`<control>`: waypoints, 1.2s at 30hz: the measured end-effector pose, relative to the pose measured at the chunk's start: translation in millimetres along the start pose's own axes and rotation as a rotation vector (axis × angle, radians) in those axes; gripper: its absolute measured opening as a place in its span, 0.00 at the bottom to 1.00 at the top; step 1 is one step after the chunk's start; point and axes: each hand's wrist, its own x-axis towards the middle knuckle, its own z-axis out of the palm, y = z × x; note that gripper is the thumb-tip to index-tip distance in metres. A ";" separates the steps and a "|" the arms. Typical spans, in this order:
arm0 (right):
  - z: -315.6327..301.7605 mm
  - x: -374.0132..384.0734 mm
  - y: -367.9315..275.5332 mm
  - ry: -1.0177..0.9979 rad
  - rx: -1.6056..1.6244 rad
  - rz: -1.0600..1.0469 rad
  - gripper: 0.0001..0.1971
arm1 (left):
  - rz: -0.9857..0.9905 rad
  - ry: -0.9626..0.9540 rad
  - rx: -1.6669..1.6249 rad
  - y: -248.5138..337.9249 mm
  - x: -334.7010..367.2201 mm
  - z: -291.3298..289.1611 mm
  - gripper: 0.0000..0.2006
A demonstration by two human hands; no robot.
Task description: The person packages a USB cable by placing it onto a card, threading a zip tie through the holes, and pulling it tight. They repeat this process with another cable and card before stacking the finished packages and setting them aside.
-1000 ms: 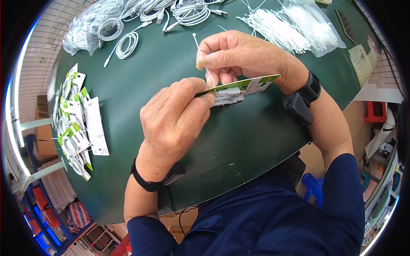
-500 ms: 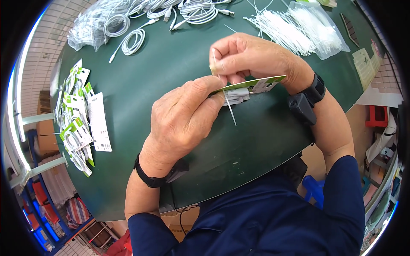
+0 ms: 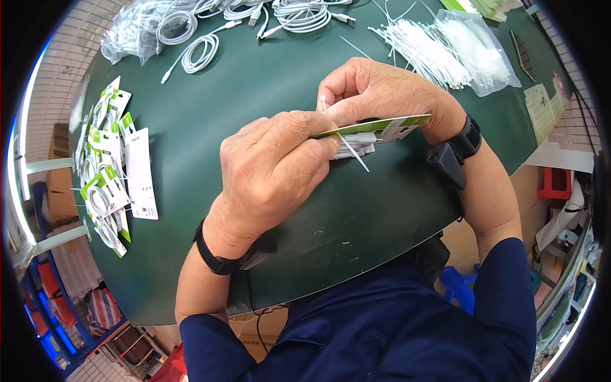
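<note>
My left hand [image 3: 270, 162] is closed around the near end of a green and white packaging card [image 3: 407, 125], held on edge above the table. Against the card's near side lies a coiled light-grey cable [image 3: 358, 141], partly hidden by my fingers. From beside the coil a thin white cable tie [image 3: 356, 156] sticks out toward me. Behind the card, my right hand [image 3: 385, 92] has thumb and fingers pinched together at a white tie end that shows above the thumb. The exact fingertip contact is hidden by the card and my left hand.
Carded cables [image 3: 105, 184] lie in a heap at the left of the green table [image 3: 254, 83]. Grey cable coils [image 3: 299, 16] and a bagged bundle [image 3: 137, 32] sit at the back. Loose white cable ties [image 3: 423, 54] and a plastic bag of ties [image 3: 477, 54] are at the back right.
My right hand has come down closer to the card and my left fingers. The tie's free tail now slants more to the right. The whole view has shifted slightly.
</note>
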 end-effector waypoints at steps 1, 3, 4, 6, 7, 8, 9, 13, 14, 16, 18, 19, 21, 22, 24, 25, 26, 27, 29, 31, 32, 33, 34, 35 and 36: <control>-1.7 -0.1 1.1 -0.001 -0.016 0.009 0.13 | -0.009 -0.013 0.002 0.2 -0.1 0.5 0.10; -0.9 -0.1 -2.0 -0.004 -0.036 0.022 0.12 | -0.043 -0.022 -0.011 0.2 -0.4 -0.4 0.10; 0.8 -2.2 -5.4 0.060 -0.025 0.012 0.11 | -0.076 -0.034 -0.024 0.5 -0.3 -1.2 0.10; 4.1 -4.5 -13.0 0.187 -0.006 -0.007 0.09 | -0.112 -0.038 -0.036 1.6 -0.9 -4.3 0.10; 0.1 -5.7 -12.4 0.182 -0.016 0.001 0.09 | -0.182 -0.058 -0.077 3.4 -1.3 -4.8 0.10; -6.3 -7.4 -10.7 0.278 -0.036 -0.071 0.10 | -0.251 -0.077 -0.119 4.8 -1.8 -5.7 0.10; -11.5 -8.4 -11.2 0.371 -0.057 -0.143 0.11 | -0.321 -0.096 -0.164 5.2 -2.0 -6.1 0.10; -12.3 -20.9 -22.7 0.551 -0.241 -0.283 0.12 | -0.533 -0.030 -0.274 -0.3 -0.3 -3.8 0.08; -8.3 -22.1 -25.8 0.594 -0.311 -0.332 0.13 | -0.544 -0.019 -0.273 -1.8 -1.7 -3.9 0.08; 7.4 -18.5 -27.5 0.545 -0.506 -0.442 0.14 | -0.617 -0.026 -0.288 -4.0 -4.1 -3.3 0.08; 23.8 -9.7 -28.3 0.466 -0.884 -0.681 0.16 | -0.653 -0.026 -0.293 -5.6 -5.6 -5.0 0.08; 28.0 -7.5 -26.1 0.462 -0.889 -0.679 0.16 | -0.687 -0.036 -0.296 -5.5 -5.1 -5.0 0.08; 35.2 -2.9 -16.8 0.508 -1.042 -0.627 0.17 | -0.753 -0.058 -0.304 -5.4 -4.5 -4.7 0.07; 36.6 -1.9 -14.6 0.529 -1.114 -0.601 0.18 | -0.758 -0.055 -0.303 -4.9 -4.5 -4.3 0.07; 35.2 -1.1 -14.3 0.538 -1.104 -0.599 0.16 | -0.760 -0.016 -0.314 -5.4 -4.2 -2.5 0.07; 34.2 -0.7 -13.9 0.554 -1.094 -0.596 0.15 | -0.761 0.003 -0.320 -5.2 -4.4 -1.7 0.07; 33.7 -0.8 -13.6 0.570 -1.084 -0.592 0.14 | -0.765 0.005 -0.320 -4.6 -5.0 -0.9 0.07; 33.6 -0.9 -13.7 0.568 -1.085 -0.592 0.14 | -0.768 0.011 -0.333 -4.6 -5.2 -0.5 0.07; 34.1 -1.8 -13.3 0.557 -1.040 -0.566 0.15 | -0.775 0.023 -0.358 -4.4 -5.6 0.3 0.07; 33.5 -2.7 -13.0 0.550 -1.018 -0.553 0.16 | -0.789 0.023 -0.377 -3.8 -5.7 1.3 0.07; 32.4 -2.9 -12.1 0.536 -0.982 -0.550 0.16 | -0.803 0.023 -0.395 -3.3 -6.2 2.2 0.07; 31.3 -3.1 -11.3 0.521 -0.945 -0.547 0.15 | -0.818 0.023 -0.414 -2.9 -6.6 3.0 0.07; 30.4 -3.4 -10.8 0.507 -0.909 -0.543 0.14 | -0.821 0.024 -0.415 -2.8 -7.0 3.8 0.07; 29.6 -3.9 -10.5 0.503 -0.908 -0.542 0.14 | -0.836 0.000 -0.443 -3.2 -7.3 4.7 0.08; 28.9 -4.4 -10.6 0.480 -0.810 -0.497 0.13 | -0.851 -0.024 -0.472 -3.5 -7.7 5.5 0.08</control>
